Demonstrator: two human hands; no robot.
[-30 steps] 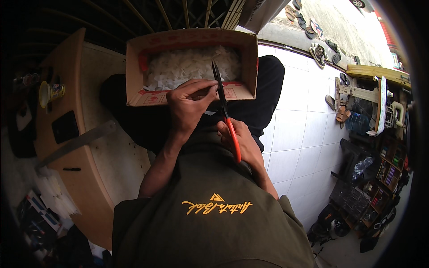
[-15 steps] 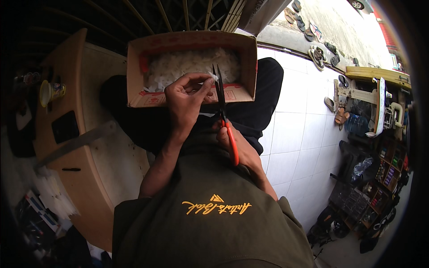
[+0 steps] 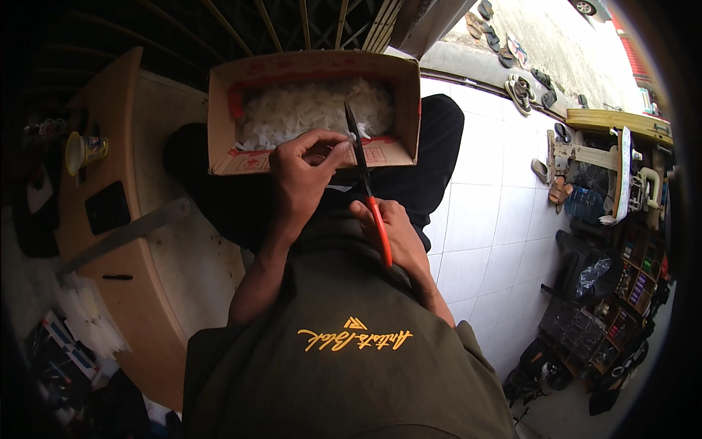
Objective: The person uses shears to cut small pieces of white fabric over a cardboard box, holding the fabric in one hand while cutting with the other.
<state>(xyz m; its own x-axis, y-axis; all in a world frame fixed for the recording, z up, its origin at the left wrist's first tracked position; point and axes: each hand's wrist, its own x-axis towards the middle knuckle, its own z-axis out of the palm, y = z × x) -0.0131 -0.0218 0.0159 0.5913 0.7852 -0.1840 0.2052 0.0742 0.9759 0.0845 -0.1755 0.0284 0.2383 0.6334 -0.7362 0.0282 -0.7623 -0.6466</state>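
Note:
My left hand [image 3: 303, 167] is closed in a pinch on a small whitish piece [image 3: 346, 140], mostly hidden by the fingertips. My right hand [image 3: 395, 227] is wrapped round the red handles of scissors [image 3: 357, 146] with long dark blades pointing away from me. The blades look closed together, right beside the left fingertips. Beneath both, a cardboard box [image 3: 219, 117] rests between my legs, holding a heap of translucent white scraps [image 3: 307, 106].
At left stands a wooden bench [image 3: 157, 307] with a yellow cup [image 3: 86, 152], a dark phone [image 3: 107, 206] and a long flat metal blade [image 3: 139, 230]. White floor tiles [image 3: 475, 212] lie to the right, with shoes [image 3: 521, 91] and a cluttered organizer [image 3: 621, 314] beyond.
The scissor blades, apart half a second ago, have come together. The right hand has turned slightly, and the left fingertips have lowered a little.

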